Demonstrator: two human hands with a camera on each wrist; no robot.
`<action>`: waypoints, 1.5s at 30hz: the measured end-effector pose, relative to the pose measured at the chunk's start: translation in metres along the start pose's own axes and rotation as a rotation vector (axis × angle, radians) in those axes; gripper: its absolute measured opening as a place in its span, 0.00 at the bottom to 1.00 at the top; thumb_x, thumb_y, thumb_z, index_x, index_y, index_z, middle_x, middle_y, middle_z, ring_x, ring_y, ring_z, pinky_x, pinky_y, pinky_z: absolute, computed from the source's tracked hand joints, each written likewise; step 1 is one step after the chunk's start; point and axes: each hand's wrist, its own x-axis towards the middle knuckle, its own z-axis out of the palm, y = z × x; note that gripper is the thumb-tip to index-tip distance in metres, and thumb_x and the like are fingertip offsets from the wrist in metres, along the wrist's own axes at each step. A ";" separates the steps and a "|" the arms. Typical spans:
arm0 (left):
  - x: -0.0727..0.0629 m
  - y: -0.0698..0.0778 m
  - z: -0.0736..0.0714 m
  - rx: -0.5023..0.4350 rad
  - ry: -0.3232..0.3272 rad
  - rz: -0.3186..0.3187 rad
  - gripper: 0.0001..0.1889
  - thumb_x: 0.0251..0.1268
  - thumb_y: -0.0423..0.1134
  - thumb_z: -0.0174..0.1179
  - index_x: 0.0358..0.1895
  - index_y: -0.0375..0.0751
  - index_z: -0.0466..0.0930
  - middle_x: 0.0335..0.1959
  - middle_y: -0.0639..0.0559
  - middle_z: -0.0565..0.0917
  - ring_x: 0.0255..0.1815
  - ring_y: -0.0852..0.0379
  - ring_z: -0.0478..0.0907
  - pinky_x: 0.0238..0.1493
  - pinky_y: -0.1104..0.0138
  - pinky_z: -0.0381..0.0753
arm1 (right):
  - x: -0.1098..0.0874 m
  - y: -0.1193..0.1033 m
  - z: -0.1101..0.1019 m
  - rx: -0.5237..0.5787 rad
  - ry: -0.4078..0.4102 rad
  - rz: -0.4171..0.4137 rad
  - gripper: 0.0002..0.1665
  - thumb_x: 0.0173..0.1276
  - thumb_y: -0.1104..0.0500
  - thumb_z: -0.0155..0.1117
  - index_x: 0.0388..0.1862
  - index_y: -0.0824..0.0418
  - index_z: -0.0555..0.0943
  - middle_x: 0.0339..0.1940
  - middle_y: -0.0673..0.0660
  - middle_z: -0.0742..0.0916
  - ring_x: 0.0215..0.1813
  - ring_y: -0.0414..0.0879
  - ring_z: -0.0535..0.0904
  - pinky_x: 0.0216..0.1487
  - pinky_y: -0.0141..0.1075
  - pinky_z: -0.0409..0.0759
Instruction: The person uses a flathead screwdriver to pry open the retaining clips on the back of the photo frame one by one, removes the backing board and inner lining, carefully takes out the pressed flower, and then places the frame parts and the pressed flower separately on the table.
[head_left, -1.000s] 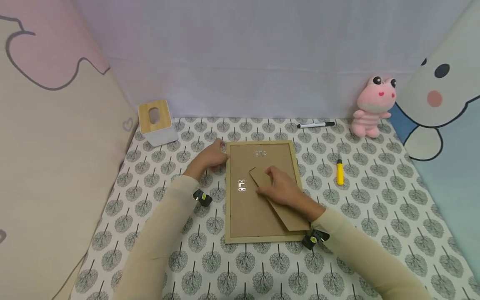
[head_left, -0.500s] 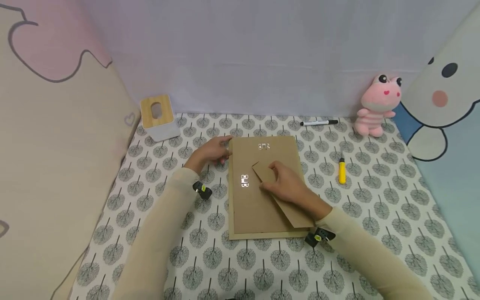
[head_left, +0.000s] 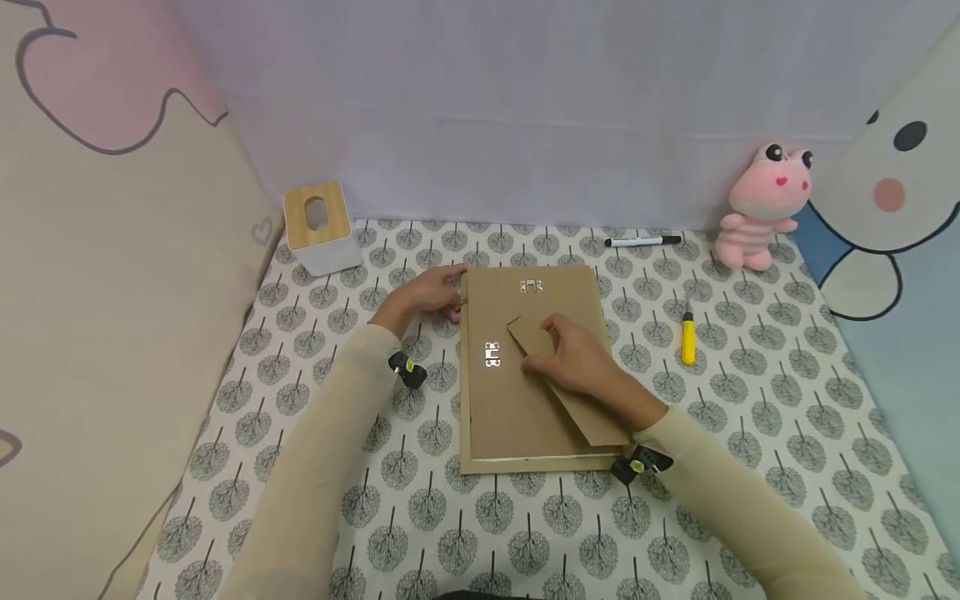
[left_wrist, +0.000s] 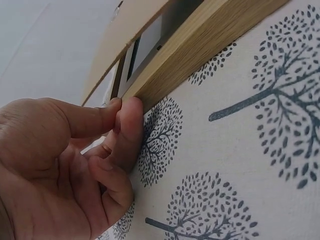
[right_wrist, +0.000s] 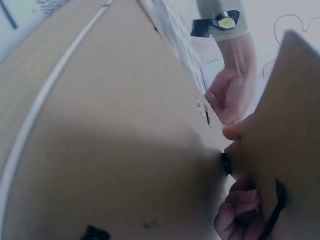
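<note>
A wooden picture frame (head_left: 540, 463) lies face down. Its brown backing board (head_left: 495, 408), fitted with metal hangers, is raised out of the frame; the left wrist view shows a gap between board (left_wrist: 125, 37) and frame (left_wrist: 185, 55). My right hand (head_left: 570, 354) pinches the hinged easel stand (head_left: 592, 423) on the board, thumb on one side and fingers on the other. At the frame's upper left corner, my left hand (head_left: 431, 293) pinches the wooden edge between thumb and index finger, the other fingers curled below. The frame's front is hidden.
A wood-topped tissue box (head_left: 318, 229) stands back left. At the back right are a marker (head_left: 642, 242) and a pink plush toy (head_left: 765, 204). A yellow-handled screwdriver (head_left: 687, 340) lies right of the frame on the tree-print tablecloth (head_left: 420, 533).
The backing board, sunk inside the frame a second ago, has come up above the rim with my right hand still on its stand. My left hand stays at the upper left corner.
</note>
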 end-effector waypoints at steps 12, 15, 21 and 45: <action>0.003 0.009 0.010 -0.012 -0.013 0.056 0.37 0.79 0.31 0.57 0.85 0.55 0.56 0.29 0.48 0.84 0.25 0.58 0.85 0.42 0.68 0.84 | -0.025 -0.013 -0.041 0.037 0.069 0.042 0.35 0.67 0.46 0.72 0.66 0.61 0.73 0.46 0.64 0.86 0.41 0.54 0.81 0.41 0.40 0.79; -0.001 0.008 0.005 -0.017 0.010 0.063 0.34 0.80 0.32 0.57 0.84 0.56 0.60 0.29 0.47 0.83 0.23 0.57 0.83 0.40 0.66 0.84 | -0.022 -0.022 -0.057 0.055 0.079 0.029 0.34 0.69 0.46 0.71 0.66 0.60 0.72 0.47 0.64 0.86 0.41 0.54 0.81 0.41 0.38 0.79; -0.014 -0.006 -0.002 0.093 0.159 0.129 0.31 0.81 0.42 0.59 0.82 0.47 0.63 0.35 0.48 0.85 0.29 0.57 0.82 0.37 0.66 0.80 | -0.012 -0.030 -0.054 0.119 0.075 -0.012 0.35 0.69 0.47 0.72 0.67 0.62 0.72 0.50 0.66 0.87 0.43 0.54 0.81 0.43 0.38 0.79; -0.163 -0.046 -0.045 -0.279 0.105 0.378 0.06 0.81 0.34 0.57 0.50 0.38 0.82 0.37 0.58 0.93 0.36 0.58 0.92 0.43 0.62 0.91 | -0.026 -0.012 -0.048 0.195 0.132 -0.100 0.34 0.72 0.56 0.73 0.73 0.61 0.74 0.70 0.68 0.70 0.64 0.63 0.73 0.61 0.57 0.79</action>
